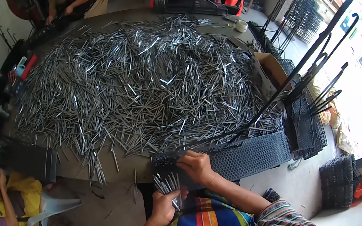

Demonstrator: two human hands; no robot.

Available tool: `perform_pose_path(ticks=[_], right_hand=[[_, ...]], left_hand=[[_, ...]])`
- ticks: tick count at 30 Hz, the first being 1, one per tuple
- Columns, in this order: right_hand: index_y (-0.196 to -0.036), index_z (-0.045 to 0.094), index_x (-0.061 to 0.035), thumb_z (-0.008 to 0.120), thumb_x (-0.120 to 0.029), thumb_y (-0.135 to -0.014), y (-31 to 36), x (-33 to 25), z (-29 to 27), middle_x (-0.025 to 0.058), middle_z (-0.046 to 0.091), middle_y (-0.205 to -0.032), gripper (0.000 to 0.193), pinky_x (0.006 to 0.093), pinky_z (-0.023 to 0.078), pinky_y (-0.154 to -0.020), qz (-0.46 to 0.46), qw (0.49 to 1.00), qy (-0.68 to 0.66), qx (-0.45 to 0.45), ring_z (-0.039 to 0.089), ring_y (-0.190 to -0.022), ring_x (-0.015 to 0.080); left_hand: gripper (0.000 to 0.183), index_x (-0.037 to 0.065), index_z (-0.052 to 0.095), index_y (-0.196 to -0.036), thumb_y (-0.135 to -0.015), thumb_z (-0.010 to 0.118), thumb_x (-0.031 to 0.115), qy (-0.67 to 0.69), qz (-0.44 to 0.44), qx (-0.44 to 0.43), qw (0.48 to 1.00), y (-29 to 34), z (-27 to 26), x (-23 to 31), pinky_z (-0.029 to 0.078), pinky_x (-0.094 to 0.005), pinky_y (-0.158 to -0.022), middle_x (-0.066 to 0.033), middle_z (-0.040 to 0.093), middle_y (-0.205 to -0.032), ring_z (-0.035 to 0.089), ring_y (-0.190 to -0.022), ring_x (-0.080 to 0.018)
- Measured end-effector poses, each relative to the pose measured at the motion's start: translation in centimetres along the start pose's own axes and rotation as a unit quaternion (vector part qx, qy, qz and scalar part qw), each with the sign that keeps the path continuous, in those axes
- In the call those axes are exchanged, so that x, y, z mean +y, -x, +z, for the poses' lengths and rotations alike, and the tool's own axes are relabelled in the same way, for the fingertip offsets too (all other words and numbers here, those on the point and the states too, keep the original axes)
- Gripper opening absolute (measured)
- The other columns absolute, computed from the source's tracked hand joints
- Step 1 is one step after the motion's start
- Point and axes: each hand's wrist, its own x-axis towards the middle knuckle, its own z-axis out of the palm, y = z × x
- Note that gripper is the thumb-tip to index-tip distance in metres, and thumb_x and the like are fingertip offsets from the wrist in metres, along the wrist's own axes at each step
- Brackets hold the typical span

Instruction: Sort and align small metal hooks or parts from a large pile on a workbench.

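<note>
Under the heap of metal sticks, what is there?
Brown tabletop shows between stray metal sticks at the near-left edge. Beneath the dense middle, nothing can be seen; the heap covers it.

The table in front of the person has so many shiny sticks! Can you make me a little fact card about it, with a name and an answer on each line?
Table: dark top, mostly covered
Pile: many thin, loose metal pieces, lying every which way
Left hand: gripping a bunch of metal pieces
Right hand: curled at the left end of the rack; whether it holds a piece is unclear
Rack: dark, full of small holes, at the table's near edge
Box: open cardboard, right side
</note>
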Motion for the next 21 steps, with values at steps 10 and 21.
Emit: perform_pose_path(ticks=[10, 21], right_hand=[[-0.087, 0.07, 0.0009, 0.072, -0.016, -0.077, 1.0, -0.6, -1.1, 0.0134, 0.067, -0.07, 0.019, 0.0287, 0.048, -0.058, 0.231, 0.926, -0.243, -0.176, 0.062, -0.06, 0.0155], [-0.077, 0.064, 0.001, 0.065, -0.008, -0.083, 3.5, -2.9, -2.9, 0.0032, 0.059, -0.059, 0.011, 0.026, 0.044, -0.05, 0.398, 0.781, -0.413, -0.246, 0.056, -0.053, 0.0097]], left_hand=[[0.02, -0.004, 0.061, -0.1, -0.08, 0.058, -0.008, 0.035, 0.031, -0.008, 0.999, -0.2, 1.4, 0.1, 0.055, -0.0342, -0.067, -0.015, 0.068, -0.087, 0.068, -0.074, -0.0244], [0.026, 0.0, 0.059, -0.105, -0.081, 0.057, -0.008, 0.016, 0.004, -0.027, 0.999, 0.6, 0.7, -1.7, 0.058, -0.0368, -0.067, -0.0141, 0.067, -0.089, 0.068, -0.075, -0.0256]])
